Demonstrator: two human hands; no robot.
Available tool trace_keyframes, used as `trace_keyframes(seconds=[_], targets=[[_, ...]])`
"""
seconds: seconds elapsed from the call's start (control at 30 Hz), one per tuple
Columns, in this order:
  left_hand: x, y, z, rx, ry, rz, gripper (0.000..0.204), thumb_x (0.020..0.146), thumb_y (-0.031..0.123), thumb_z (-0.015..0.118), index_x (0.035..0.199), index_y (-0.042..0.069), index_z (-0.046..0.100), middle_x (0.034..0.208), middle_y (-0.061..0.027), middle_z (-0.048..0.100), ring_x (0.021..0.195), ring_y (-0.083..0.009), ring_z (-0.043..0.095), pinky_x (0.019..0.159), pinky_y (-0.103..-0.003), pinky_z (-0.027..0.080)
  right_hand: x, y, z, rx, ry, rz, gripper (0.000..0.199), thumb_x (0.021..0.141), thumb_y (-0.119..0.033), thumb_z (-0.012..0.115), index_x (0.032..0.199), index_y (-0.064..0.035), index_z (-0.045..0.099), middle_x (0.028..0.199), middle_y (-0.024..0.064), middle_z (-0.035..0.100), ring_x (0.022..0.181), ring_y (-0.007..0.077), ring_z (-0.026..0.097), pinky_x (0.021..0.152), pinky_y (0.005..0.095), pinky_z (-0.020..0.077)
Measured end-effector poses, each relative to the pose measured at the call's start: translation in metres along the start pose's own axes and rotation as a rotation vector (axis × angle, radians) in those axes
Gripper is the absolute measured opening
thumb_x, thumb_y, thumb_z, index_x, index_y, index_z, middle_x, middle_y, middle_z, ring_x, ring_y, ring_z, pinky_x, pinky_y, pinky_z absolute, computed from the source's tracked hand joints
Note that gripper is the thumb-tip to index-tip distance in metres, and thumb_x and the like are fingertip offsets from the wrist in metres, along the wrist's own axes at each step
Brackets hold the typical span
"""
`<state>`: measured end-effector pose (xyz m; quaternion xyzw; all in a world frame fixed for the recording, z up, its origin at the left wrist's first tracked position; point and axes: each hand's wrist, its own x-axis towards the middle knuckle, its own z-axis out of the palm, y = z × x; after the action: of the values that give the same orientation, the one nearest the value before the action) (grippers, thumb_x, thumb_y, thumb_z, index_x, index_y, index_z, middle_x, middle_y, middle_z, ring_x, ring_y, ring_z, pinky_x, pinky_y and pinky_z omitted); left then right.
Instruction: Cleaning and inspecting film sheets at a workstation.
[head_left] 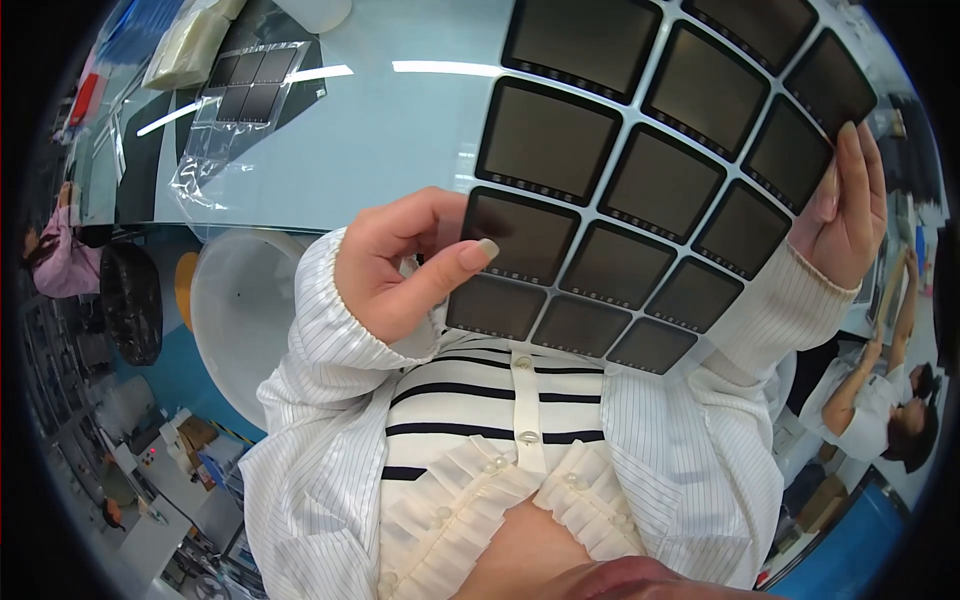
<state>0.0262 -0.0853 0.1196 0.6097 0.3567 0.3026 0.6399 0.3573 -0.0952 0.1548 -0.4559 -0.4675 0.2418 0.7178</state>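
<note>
Both my hands hold up a large thin sheet (628, 112) bearing a grid of dark rectangular panels with pale gaps between them. My left hand (400, 262) pinches its left edge near the lower corner, thumb lying on the front of a panel. At the right edge, my right hand (848, 215) grips the sheet, its fingers partly hidden behind it. Tilted in front of my chest, the sheet hides part of the glass-topped table (400, 140). To the left on that table lie several smaller dark panels (250, 85) on or in clear plastic film (205, 170).
Beyond the film sits a pale wrapped bundle (190, 48), near a white round container (320, 12). Below the table's near edge stands a large white tub (235, 325). A person in pink (70, 250) is at far left; a co-worker in white (850, 405) is at far right.
</note>
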Motion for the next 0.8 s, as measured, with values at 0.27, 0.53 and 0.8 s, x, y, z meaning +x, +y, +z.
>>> trace_keyframes(seconds=[0.27,0.53,0.8], targets=[[0.006,-0.004,0.008,0.051,-0.077,0.099,0.014,0.083,0.008,0.06,0.093,-0.001,0.061,0.057,0.0022,0.051,0.048,-0.0029,0.04,0.045,-0.018,0.033,-0.001,-0.005,-0.015,0.033,-0.025,0.0,0.025,0.088,-0.004,0.052,0.111,0.0043,0.057,0.1,0.0164,0.064,0.046,0.0059,0.048,0.046,0.011,0.0363],[0.008,-0.006,0.008,0.054,-0.09,0.125,0.014,0.083,0.008,0.06,0.093,-0.002,0.061,0.057,0.0027,0.05,0.047,-0.0032,0.038,0.044,-0.018,0.032,-0.003,-0.005,-0.021,0.009,-0.029,-0.01,0.029,0.089,-0.005,0.051,0.116,0.0063,0.052,0.1,0.0119,0.064,0.051,0.0037,0.039,0.051,0.0109,0.0334],[0.008,-0.013,0.004,0.065,-0.105,0.219,0.014,0.083,0.007,0.059,0.093,-0.002,0.06,0.058,0.0012,0.052,0.047,-0.0038,0.041,0.045,-0.019,0.033,0.011,-0.01,-0.01,0.01,0.111,-0.046,0.027,0.086,-0.002,0.054,0.112,0.007,0.055,0.098,0.017,0.064,0.049,0.0047,0.045,0.047,0.0108,0.0347]])
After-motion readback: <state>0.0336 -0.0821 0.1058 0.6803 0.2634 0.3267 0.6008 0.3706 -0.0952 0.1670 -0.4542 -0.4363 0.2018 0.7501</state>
